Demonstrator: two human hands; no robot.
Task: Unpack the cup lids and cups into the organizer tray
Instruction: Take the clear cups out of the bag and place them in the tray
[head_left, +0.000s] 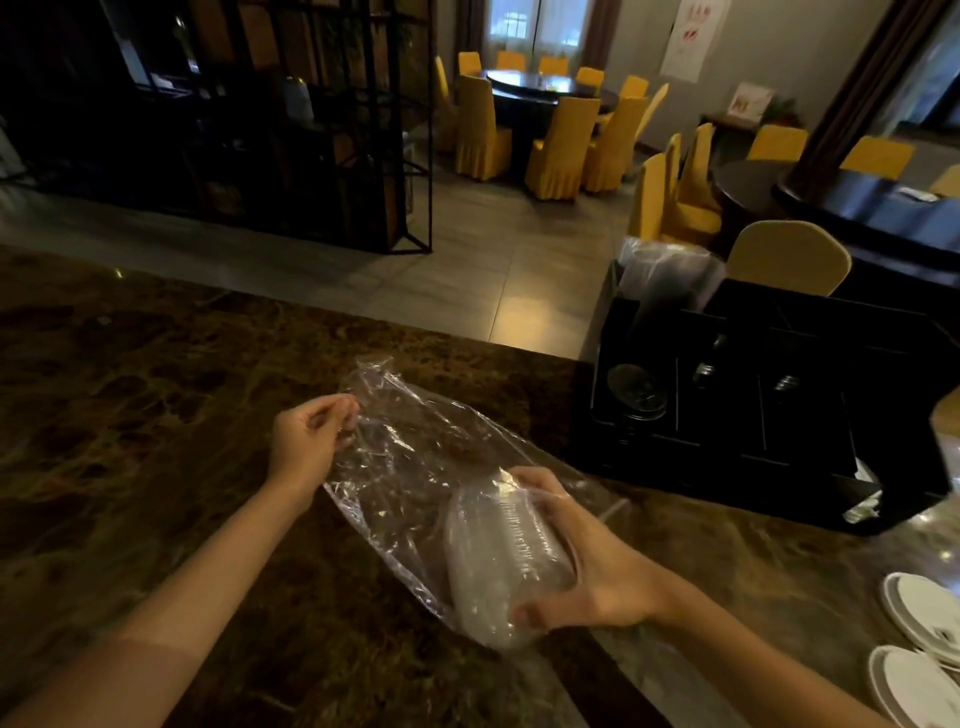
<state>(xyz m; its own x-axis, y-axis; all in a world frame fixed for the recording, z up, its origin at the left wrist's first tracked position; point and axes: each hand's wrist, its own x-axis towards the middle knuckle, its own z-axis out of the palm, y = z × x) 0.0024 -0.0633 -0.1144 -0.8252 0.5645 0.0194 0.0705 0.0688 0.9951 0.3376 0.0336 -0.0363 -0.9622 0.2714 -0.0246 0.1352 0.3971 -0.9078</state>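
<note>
Brown marble counter in a dim dining hall — both my hands on a clear plastic bag of lids.

Right hand wraps around the stack of clear cup lids through the bag, fingers curled over the top, thumb under the near end; stack lies on its side at the bag's closed end, just above the counter. Left hand pinches the bag's open mouth, fingers curled on the film — bag stretches loose between the two hands. Black organizer tray sits on the counter to the right, near my right hand but apart; one front compartment holds dark lids, a sleeve of clear cups stands in its back corner. White plates stacked at far right edge. Yellow-covered chairs around dark tables behind.
</note>
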